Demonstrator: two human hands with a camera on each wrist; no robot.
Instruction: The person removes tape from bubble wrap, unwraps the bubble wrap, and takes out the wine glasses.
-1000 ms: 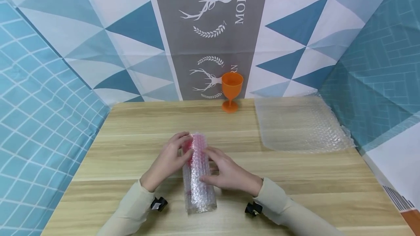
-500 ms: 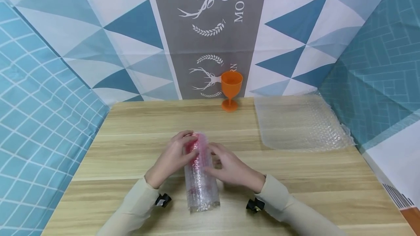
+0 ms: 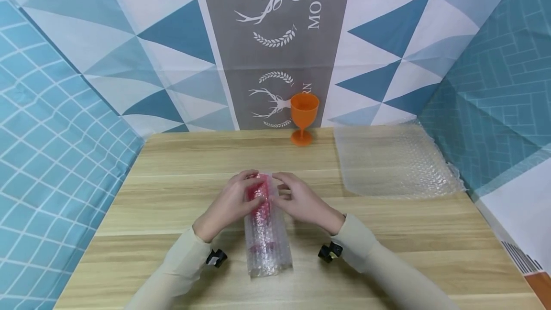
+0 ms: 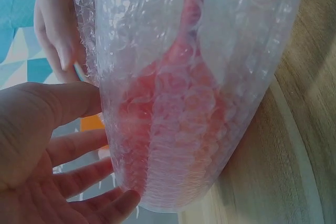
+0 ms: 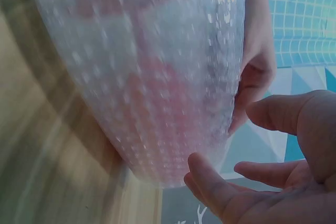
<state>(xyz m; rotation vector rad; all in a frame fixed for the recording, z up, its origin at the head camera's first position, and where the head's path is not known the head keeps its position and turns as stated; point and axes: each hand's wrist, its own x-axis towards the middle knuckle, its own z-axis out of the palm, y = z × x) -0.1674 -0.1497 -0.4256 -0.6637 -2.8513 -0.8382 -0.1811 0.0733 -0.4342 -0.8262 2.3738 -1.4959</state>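
Note:
A red goblet [image 4: 173, 98] lies on its side inside a roll of clear bubble wrap [image 3: 267, 248], its bowl toward the far end. My left hand [image 3: 232, 201] touches the roll's left side near the bowl; in the left wrist view its thumb and fingers [image 4: 81, 142] lie spread against the wrap. My right hand [image 3: 303, 202] is at the far right of the roll. In the right wrist view its fingers [image 5: 210, 179] are loosely bent at the wrap's far end, and its thumb stands apart from them. The goblet's base shows only faintly through the layers.
An orange goblet [image 3: 303, 115] stands upright at the table's back edge. To its right a flat sheet of bubble wrap [image 3: 387, 166] lies at the back right. Patterned cloth walls [image 3: 172, 37] rise behind and beside the wooden table [image 3: 163, 195].
The wrapped roll has shifted slightly to the right and turned, with more red showing at its far end. My right hand has moved toward the far end; my left hand has shifted slightly right.

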